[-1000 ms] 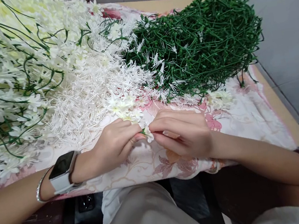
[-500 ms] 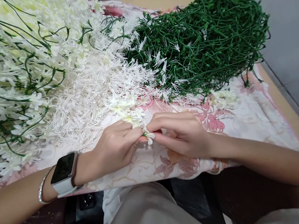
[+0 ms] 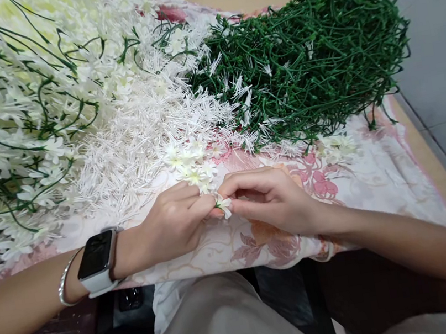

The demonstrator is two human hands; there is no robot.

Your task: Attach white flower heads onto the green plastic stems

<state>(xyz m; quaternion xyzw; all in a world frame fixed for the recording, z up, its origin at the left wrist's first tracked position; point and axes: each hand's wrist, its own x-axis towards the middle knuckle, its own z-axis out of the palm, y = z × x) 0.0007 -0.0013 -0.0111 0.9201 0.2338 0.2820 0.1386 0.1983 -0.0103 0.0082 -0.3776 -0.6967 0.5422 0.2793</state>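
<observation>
My left hand [image 3: 173,224] and my right hand [image 3: 272,199] meet fingertip to fingertip near the table's front edge. Between them they pinch one small white artificial flower [image 3: 224,206] with a green base. Both hands have their fingers closed on it. Just behind the fingers lies a little cluster of loose white flower heads [image 3: 191,163]. My left wrist wears a smartwatch [image 3: 96,255] and a thin bangle.
A floral cloth [image 3: 367,179] covers the table. A big heap of white plastic stamens [image 3: 134,135] lies in the middle, finished white flower sprays [image 3: 9,109] at the left, a mound of green stems [image 3: 306,54] at the back right. A tiled wall stands to the right.
The hands have stayed together on the flower, with only small finger shifts. The view has drifted slightly, so everything sits a little lower and further right.
</observation>
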